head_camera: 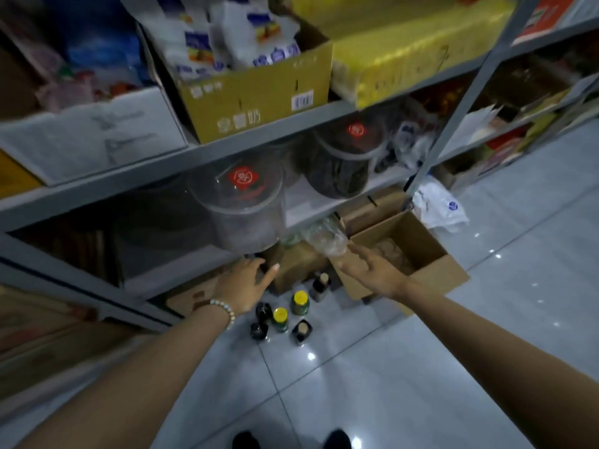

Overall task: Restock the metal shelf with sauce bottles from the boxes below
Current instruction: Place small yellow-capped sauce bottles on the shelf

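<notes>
- Bottles (pixel 285 314) stood in a small cluster on the floor tiles (pixel 340 384), just out from the bottom edge of the metal shelf (pixel 227 147); two with yellow caps, the rest dark.
- Probably glass, judging by the shine: stiff, breakable, fairly heavy when full, likely slick on the sides.
- Best taken around the body below the cap, upright, one per hand.
- Left hand (pixel 243 286) spread wide and empty, held above the cluster's shelf-side edge, not touching.
- Right hand (pixel 372 270) also spread flat and empty, over the near corner of the open box (pixel 431 270), beside a crumpled clear plastic bottle (pixel 327 238).
- Tallest dark bottle (pixel 321 286) sat between the two hands, lower down.
- More round tops showed dimly inside the box; too blurred to identify.
</notes>
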Demonstrator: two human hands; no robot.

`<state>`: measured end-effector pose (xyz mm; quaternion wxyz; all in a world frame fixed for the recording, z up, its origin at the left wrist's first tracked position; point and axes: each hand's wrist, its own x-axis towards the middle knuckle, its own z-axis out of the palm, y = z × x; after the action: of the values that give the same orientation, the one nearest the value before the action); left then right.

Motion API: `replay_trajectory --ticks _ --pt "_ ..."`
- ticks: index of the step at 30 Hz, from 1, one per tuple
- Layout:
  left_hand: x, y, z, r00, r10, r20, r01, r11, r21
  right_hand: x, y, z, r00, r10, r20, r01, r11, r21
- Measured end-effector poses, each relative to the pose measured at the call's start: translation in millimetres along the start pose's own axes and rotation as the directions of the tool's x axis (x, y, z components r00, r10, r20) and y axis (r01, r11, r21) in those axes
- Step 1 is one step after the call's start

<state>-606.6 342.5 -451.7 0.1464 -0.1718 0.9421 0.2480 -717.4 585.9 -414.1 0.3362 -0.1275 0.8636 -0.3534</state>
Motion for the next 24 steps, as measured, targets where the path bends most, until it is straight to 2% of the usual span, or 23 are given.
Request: replay_trajectory --ticks 7,11,17,21,24 --pt "20 -103 101 0.981 -0.148 0.126 0.169 0.971 -0.169 47 81 117 0.995 0.080 0.063 -0.085 0.993 0.083" --pt "27 -164 146 0.977 -0.181 0.108 0.207 0.927 -0.314 82 117 182 0.989 0.121 0.085 -0.131 0.983 0.125" --pt "53 -243 230 0.935 -0.323 0.149 0.356 0.858 -0.370 148 167 282 0.985 0.086 0.149 -0.124 0.956 0.267" --pt "79 -280 309 0.939 -0.309 0.151 0.344 0.848 -0.402 200 208 360 0.982 0.047 0.183 -0.114 0.921 0.374" --pt "101 -308 363 0.951 -0.272 0.148 0.309 0.841 -0.444 240 226 405 0.977 -0.041 0.209 -0.053 0.905 0.423"
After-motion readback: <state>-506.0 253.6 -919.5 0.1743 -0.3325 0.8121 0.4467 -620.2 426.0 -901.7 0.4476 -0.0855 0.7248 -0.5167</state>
